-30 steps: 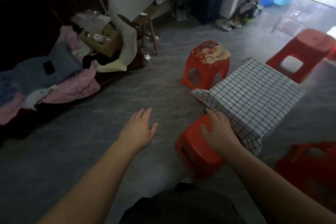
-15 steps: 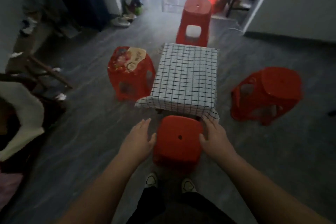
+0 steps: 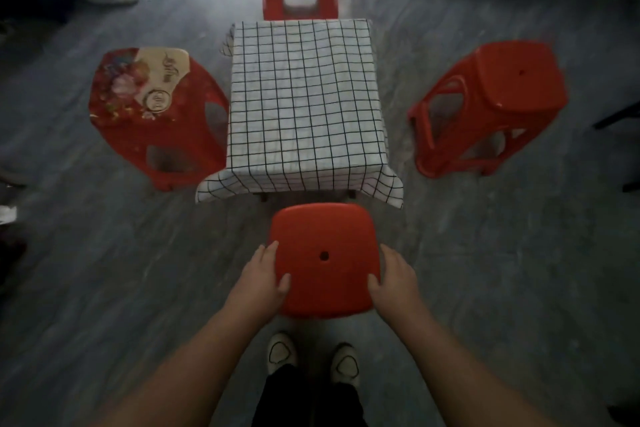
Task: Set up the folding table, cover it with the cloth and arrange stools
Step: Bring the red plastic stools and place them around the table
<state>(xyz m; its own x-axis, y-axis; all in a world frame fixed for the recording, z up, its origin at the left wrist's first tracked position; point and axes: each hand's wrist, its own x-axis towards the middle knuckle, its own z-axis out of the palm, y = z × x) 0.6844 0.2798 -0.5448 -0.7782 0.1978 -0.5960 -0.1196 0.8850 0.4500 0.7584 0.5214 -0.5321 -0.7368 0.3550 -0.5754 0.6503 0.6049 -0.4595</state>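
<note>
Four red stools (image 3: 512, 87) stand on the grey floor (image 3: 104, 270) around the cloth-covered folding table (image 3: 304, 97). The near stool (image 3: 322, 253) is just beside the table's near edge, and the left hand (image 3: 263, 282) and right hand (image 3: 394, 282) grip its seat sides. This looks like the last step: square the stool up, then let go.

Left hand (image 3: 263, 279), right hand (image 3: 394, 279) grip near stool (image 3: 323, 258) seat sides, beside checked cloth (image 3: 306, 100).
</note>
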